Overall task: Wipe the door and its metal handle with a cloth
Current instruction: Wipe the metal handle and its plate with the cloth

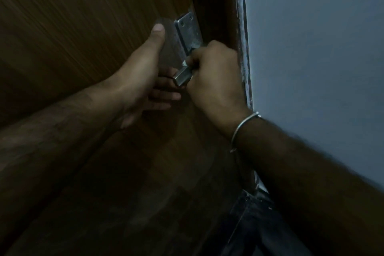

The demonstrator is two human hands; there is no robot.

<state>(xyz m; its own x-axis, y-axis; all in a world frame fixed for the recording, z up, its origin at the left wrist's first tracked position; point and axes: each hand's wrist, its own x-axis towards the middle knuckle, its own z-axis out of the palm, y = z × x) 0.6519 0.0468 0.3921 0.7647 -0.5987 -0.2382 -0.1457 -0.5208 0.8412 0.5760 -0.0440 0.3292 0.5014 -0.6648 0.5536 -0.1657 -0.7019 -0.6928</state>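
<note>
Head view, looking down along a brown wooden door [83, 37] in dim light. Metal handle [182, 76] mounted near the door's right edge: a scuffed rectangular backplate [188, 31] with two screws at its top, and a square-section lever projecting toward the camera, its cut end showing.

Right hand [212, 81] wrapped around the lever just behind its free end, fingers curled tight about the metal, knuckles toward the door frame [218, 6]. Thin metal bangle [241, 129] on the right wrist.

Left hand [141, 72] held open just left of the handle, thumb [156, 35] extended upward beside the backplate, fingers nearly straight and loosely spread, reaching under the lever toward the right hand; contact between fingertips and the lever or door not discernible. Faint pale translucent patch between thumb and backplate, too blurred to identify. Cloth not discernible in either hand.

Grey-blue wall [311, 48] to the right of the frame, with chipped pale paint along the frame's edge. Dark trousers [253, 224] at lower centre, between door and wall.
</note>
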